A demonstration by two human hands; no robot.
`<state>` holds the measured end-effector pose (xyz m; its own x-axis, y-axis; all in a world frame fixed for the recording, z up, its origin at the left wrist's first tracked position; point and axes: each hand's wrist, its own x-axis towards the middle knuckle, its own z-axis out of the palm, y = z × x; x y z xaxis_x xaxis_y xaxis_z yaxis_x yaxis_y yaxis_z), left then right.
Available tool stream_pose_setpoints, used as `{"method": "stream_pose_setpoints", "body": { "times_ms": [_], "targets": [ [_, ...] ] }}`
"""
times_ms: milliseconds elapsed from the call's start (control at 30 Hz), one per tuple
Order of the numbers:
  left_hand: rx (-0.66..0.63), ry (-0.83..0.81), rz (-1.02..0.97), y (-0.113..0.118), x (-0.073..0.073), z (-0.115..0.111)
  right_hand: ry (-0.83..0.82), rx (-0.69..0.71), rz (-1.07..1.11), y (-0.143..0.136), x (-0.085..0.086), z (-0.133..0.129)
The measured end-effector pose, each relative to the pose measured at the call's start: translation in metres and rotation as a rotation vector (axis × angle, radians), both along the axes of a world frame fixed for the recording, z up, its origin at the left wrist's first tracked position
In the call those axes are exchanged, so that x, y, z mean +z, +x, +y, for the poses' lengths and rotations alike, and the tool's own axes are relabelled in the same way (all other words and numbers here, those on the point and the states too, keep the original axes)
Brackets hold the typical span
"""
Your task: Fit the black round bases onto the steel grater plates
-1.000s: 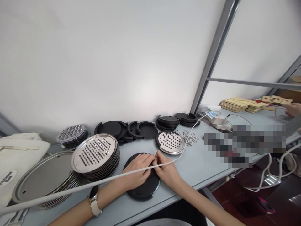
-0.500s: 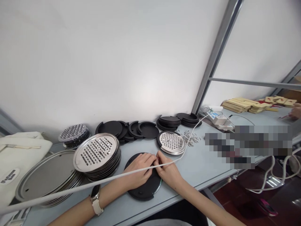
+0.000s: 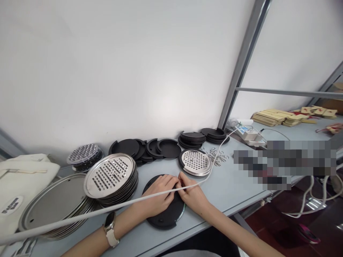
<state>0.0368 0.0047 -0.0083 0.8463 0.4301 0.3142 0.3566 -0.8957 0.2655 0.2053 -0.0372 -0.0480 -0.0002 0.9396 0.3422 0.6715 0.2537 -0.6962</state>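
A black round holder (image 3: pixel 166 218) lies on the bench in front of me, with a pale rim showing along its right edge. My left hand (image 3: pixel 160 194) rests across its top, fingers curled over the upper right edge. There the fingers of my right hand (image 3: pixel 189 191) are pressed together against my left fingertips. Whatever small thing may be between the fingertips is hidden. Just beyond my hands sits a perforated metal grater disc (image 3: pixel 196 161) in a black holder. Small metal hooks (image 3: pixel 217 157) are scattered beside it.
Stacks of slotted graters (image 3: pixel 109 175), plain metal discs (image 3: pixel 56 200) and fine graters (image 3: pixel 83 154) stand to the left. Black holders (image 3: pixel 168 147) line the wall. A white cable (image 3: pixel 107 210) crosses before my hands. A power strip (image 3: pixel 248 135) lies at right.
My hands and the black holder keep nearly the same pose. The view has shifted slightly.
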Motion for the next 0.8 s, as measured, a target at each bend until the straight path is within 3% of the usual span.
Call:
{"method": "stream_pose_setpoints", "body": {
  "times_ms": [800],
  "targets": [
    [-0.004, 0.004, 0.000, 0.0001, -0.0004, 0.0002, -0.025, 0.005, -0.009, 0.0012, -0.0005, 0.0006]
  ]
}}
